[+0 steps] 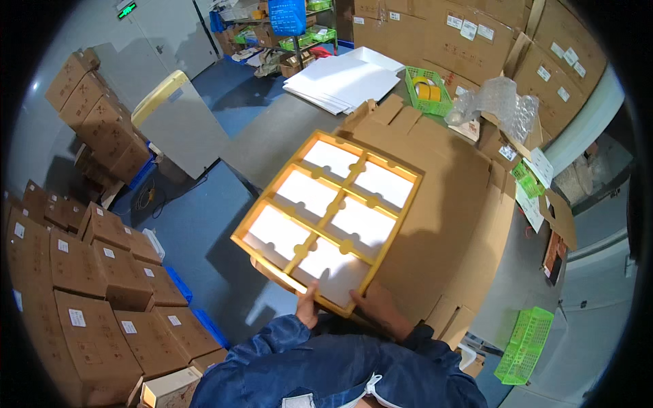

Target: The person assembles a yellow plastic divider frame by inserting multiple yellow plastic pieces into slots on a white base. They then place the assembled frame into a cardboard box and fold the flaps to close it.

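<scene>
A yellow tray point(347, 245) with dividers and several white-bottomed compartments is tilted in front of me, over the near left part of the table. My left hand point(307, 306) grips its near edge, thumb on the rim and the other fingers hidden underneath. At the near right corner my right hand point(382, 309) is closed on the same tray, its thumb along the rim and its other fingers out of sight. Bright light falls on the white bottoms, with a shadow in the nearest compartment. Below the tray's left edge a strip of brown shows; I cannot tell what it belongs to.
A flat cardboard sheet point(449, 224) covers much of the grey table point(265, 136). White sheets point(340, 81), a green basket with yellow tape rolls point(427, 92) and bubble wrap point(503, 109) lie at the back. Stacked cartons point(102, 326) fill the left; another green basket point(524, 345) is at right.
</scene>
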Motion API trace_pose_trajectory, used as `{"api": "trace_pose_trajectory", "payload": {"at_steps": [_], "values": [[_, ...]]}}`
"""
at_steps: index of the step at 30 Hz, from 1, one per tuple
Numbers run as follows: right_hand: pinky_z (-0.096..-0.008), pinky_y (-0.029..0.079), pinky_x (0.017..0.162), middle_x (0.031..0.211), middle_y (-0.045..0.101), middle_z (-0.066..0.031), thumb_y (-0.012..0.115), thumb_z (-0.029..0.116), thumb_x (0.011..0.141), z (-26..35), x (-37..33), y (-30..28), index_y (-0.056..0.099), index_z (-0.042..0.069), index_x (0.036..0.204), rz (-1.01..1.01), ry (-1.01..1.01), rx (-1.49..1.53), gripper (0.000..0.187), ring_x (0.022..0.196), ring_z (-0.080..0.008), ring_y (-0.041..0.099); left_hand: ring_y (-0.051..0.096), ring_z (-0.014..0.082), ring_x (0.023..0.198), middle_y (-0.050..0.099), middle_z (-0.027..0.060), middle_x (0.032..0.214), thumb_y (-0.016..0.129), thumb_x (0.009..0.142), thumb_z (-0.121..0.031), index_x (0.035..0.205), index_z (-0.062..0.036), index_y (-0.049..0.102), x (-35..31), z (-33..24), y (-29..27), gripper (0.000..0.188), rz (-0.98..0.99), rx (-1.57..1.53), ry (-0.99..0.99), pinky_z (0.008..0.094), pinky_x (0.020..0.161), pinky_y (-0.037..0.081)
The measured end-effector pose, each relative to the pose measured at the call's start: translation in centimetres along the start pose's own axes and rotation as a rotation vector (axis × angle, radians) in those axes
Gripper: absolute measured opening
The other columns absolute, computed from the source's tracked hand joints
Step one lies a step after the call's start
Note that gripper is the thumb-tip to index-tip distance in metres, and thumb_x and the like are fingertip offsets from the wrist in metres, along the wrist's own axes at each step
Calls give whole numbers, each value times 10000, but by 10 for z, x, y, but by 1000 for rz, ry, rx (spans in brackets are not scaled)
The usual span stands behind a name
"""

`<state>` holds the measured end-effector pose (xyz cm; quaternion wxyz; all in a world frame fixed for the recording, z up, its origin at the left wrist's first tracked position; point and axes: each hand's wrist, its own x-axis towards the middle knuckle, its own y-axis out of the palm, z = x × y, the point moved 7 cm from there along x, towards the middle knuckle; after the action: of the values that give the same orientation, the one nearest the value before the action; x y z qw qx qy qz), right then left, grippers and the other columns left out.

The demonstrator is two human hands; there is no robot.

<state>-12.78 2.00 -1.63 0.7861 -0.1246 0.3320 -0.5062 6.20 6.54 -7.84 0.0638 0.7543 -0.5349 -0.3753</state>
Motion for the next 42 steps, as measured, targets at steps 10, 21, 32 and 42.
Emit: {"api": "trace_pose_trajectory", "payload": {"at_steps": [10,21,32,42], "values": [[-357,497,770,959,617,-197,609,242,885,40,17,-5,492,7,1238,-4,-134,236,440,861,-289,615,481,280,1204,511,102,1305,486,912,-372,1335,-43,430,83,-206,-101,538,-123,-142,81,425,1038,373],[-377,505,775,1068,605,-195,608,198,872,-99,-77,-85,531,36,1200,-573,317,110,375,892,-297,622,488,293,1145,503,95,1259,588,863,-496,1240,-112,493,342,-261,-162,546,-145,-142,-17,483,976,426],[-443,458,865,1064,621,-237,632,250,768,-287,-131,-202,565,-8,1127,-935,716,-264,448,1019,-381,578,427,379,1213,464,245,1301,601,878,-321,1271,20,471,381,-225,-25,537,82,1436,766,426,1016,359],[-380,486,866,1074,640,-204,658,260,771,-312,-128,-220,579,31,1154,-1009,763,-19,453,1015,-338,611,201,385,1368,285,225,1448,584,857,-246,1380,-30,346,146,-11,241,614,959,1759,722,516,1110,166]]}}
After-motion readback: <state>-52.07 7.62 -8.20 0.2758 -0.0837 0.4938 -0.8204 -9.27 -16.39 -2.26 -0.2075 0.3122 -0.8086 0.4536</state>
